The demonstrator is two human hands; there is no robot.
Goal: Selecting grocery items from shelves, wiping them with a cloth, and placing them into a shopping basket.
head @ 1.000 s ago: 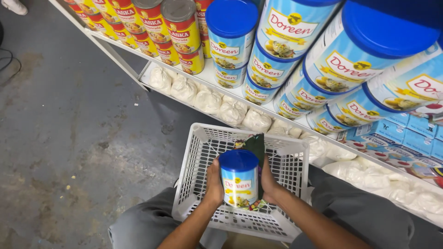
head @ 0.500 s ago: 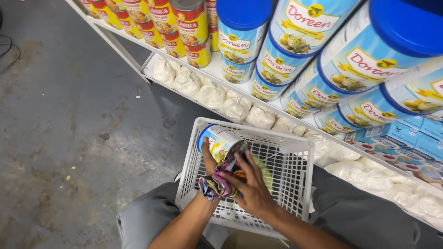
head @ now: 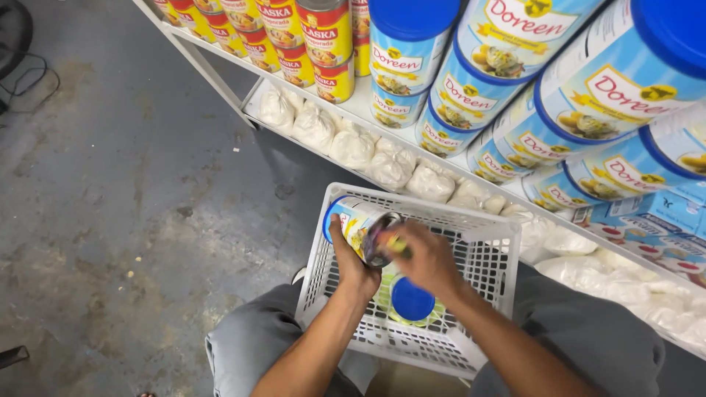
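My left hand grips a light-blue can with a blue lid, tipped on its side over a white plastic basket that rests on my lap. Its metal bottom faces my right hand. That hand is blurred and presses a small dark and yellowish cloth against the bottom of the can. Inside the basket another can with a blue lid stands upright, just below both hands.
A white shelf rack runs diagonally ahead, with large blue-lidded cans and red and yellow cans on top. White tied bags line its lower shelf. Grey concrete floor lies to the left, with a black cable.
The can was upright between both hands over the basket. It is now tipped sideways in my left hand, and my right hand has come onto its bottom with the cloth.
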